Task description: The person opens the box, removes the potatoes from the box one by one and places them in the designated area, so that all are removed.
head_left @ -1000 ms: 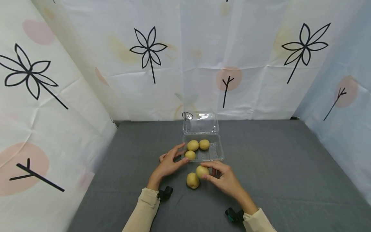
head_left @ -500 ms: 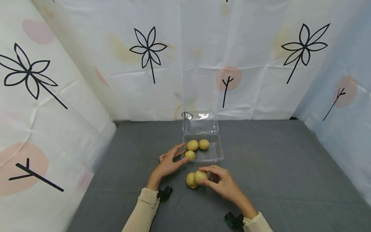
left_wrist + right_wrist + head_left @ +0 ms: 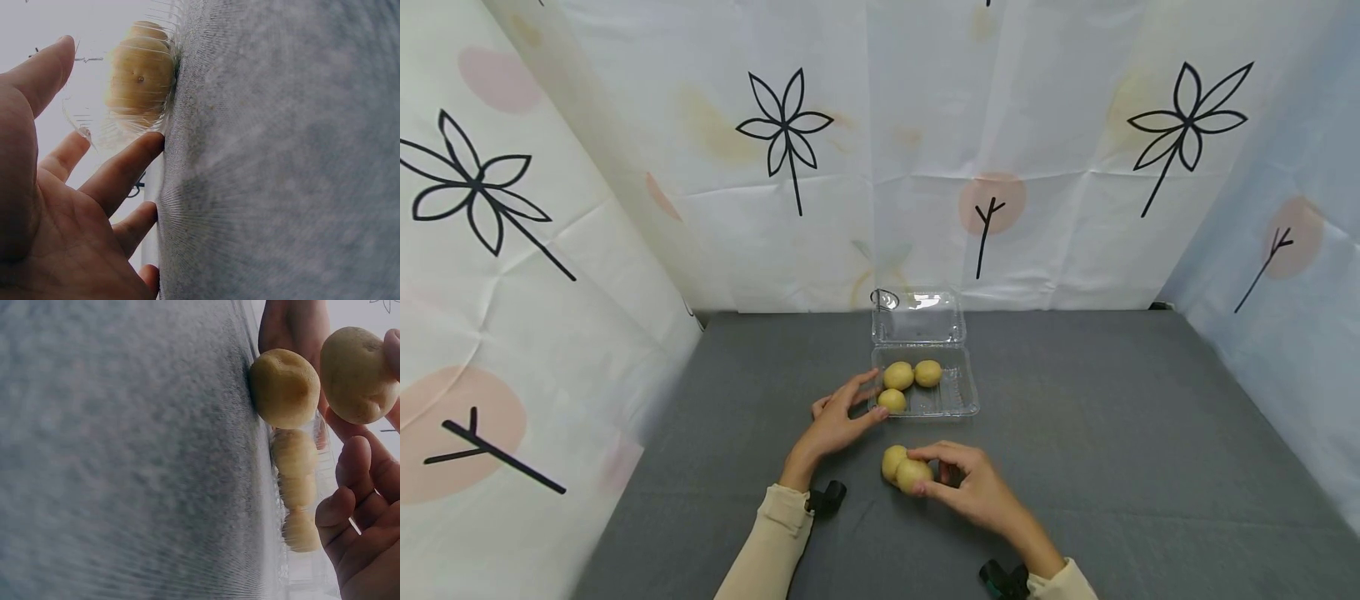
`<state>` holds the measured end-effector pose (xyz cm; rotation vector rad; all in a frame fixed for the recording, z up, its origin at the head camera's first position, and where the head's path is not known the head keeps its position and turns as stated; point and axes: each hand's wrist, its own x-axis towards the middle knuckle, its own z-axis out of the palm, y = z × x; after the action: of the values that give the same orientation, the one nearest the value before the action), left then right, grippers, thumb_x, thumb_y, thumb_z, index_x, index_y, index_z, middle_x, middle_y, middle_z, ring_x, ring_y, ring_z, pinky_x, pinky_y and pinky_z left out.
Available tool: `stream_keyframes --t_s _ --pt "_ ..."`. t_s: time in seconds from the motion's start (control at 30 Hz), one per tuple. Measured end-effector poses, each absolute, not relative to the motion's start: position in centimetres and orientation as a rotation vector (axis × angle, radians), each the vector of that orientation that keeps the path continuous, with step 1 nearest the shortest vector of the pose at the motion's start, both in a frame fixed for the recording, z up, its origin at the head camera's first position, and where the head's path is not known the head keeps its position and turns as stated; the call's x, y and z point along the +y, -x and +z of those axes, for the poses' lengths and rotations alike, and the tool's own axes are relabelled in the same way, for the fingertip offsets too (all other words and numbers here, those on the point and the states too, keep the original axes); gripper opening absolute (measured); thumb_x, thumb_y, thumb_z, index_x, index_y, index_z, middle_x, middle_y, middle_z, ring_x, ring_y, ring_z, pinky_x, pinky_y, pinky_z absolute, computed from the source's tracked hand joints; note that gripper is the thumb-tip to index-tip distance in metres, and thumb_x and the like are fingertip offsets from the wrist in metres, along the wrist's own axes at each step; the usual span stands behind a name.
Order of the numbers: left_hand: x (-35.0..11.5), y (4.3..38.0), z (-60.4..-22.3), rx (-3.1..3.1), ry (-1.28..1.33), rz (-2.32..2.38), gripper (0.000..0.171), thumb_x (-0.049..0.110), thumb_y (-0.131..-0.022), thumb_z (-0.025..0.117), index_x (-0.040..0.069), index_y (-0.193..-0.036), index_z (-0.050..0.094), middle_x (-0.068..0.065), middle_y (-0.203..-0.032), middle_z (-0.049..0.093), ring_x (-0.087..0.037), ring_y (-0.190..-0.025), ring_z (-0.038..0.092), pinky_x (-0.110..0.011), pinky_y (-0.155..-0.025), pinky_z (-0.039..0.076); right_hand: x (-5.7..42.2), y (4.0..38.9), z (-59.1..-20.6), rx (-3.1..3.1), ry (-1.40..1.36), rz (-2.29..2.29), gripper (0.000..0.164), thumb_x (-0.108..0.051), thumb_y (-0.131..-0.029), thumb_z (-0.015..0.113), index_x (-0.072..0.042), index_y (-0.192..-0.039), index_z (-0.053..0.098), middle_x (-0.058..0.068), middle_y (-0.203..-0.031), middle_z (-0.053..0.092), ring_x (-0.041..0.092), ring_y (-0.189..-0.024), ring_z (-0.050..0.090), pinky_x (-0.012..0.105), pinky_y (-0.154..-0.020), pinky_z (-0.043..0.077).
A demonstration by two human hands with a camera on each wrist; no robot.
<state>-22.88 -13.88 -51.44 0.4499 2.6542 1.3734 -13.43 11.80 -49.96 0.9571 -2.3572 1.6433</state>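
Between the thumb and fingertips of my right hand [image 3: 976, 492] is a yellow potato [image 3: 916, 477]. The right wrist view shows this potato raised off the cloth, beside a second potato [image 3: 284, 389] that rests on the table. My left hand [image 3: 833, 427] is spread at the near left corner of a clear plastic clamshell container [image 3: 960, 393], with its thumb by the front rim and its fingers along the left side. Inside the container lie three potatoes [image 3: 898, 376], grouped toward the left. The container's lid [image 3: 925, 329] stands raised at the back.
A grey cloth [image 3: 1090, 433] covers the table. White patterned curtains [image 3: 917, 125] hang behind it and along both sides. Small black devices [image 3: 827, 499] are strapped to both wrists.
My right hand has drawn the held potato back from the container's front, toward me and slightly left, partly overlapping the loose potato in the head view. The left hand keeps its place.
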Motion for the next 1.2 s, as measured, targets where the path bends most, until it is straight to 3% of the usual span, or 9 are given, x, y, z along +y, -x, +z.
stream_keyframes --t_s 0.4,0.63,0.73,1.03,1.2 --pt "-13.8 22.9 -51.2 2.643 -0.444 1.366 0.070 0.048 -0.096 0.069 0.036 -0.157 0.037 0.004 -0.145 0.062 -0.025 -0.149 0.038 -0.053 -0.103 0.013 12.0 13.1 -50.2 -2.403 -1.025 1.800 0.033 -0.011 -0.086 0.082 -0.011 -0.119 0.075 0.006 -0.094 0.073 -0.002 -0.059 0.046 0.020 -0.051 0.043" --pt "-13.8 22.9 -51.2 2.644 -0.455 1.374 0.070 0.047 -0.095 0.070 0.034 -0.157 0.038 0.003 -0.143 0.063 -0.025 -0.149 0.038 -0.053 -0.103 0.013 11.9 13.0 -50.5 -2.446 -1.062 1.858 0.033 -0.013 -0.086 0.082 -0.009 -0.118 0.075 0.009 -0.070 0.061 -0.004 -0.056 0.044 0.019 -0.048 0.041" --pt "-13.8 22.9 -51.3 2.641 -0.457 1.377 0.070 0.047 -0.096 0.070 0.035 -0.157 0.038 0.003 -0.143 0.063 -0.025 -0.149 0.037 -0.052 -0.102 0.013 11.8 13.0 -50.7 -2.465 -1.074 1.875 0.032 -0.013 -0.086 0.082 -0.008 -0.117 0.075 0.011 -0.068 0.061 -0.005 -0.055 0.044 0.019 -0.047 0.041" --pt "-13.8 22.8 -51.2 2.643 -0.447 1.375 0.071 0.048 -0.096 0.069 0.036 -0.157 0.037 0.003 -0.144 0.063 -0.025 -0.149 0.038 -0.053 -0.103 0.013 11.6 13.0 -51.1 -2.525 -1.072 1.857 0.031 -0.019 -0.087 0.082 -0.010 -0.116 0.076 0.010 -0.070 0.065 -0.006 -0.055 0.044 0.018 -0.048 0.041" --pt "-13.8 22.8 -51.3 2.637 -0.446 1.374 0.070 0.048 -0.096 0.069 0.035 -0.157 0.037 0.003 -0.145 0.062 -0.025 -0.150 0.038 -0.053 -0.103 0.013 11.5 13.0 -51.3 -2.562 -1.068 1.830 0.033 -0.023 -0.087 0.082 -0.009 -0.116 0.076 0.008 -0.087 0.075 -0.005 -0.056 0.046 0.019 -0.050 0.043"
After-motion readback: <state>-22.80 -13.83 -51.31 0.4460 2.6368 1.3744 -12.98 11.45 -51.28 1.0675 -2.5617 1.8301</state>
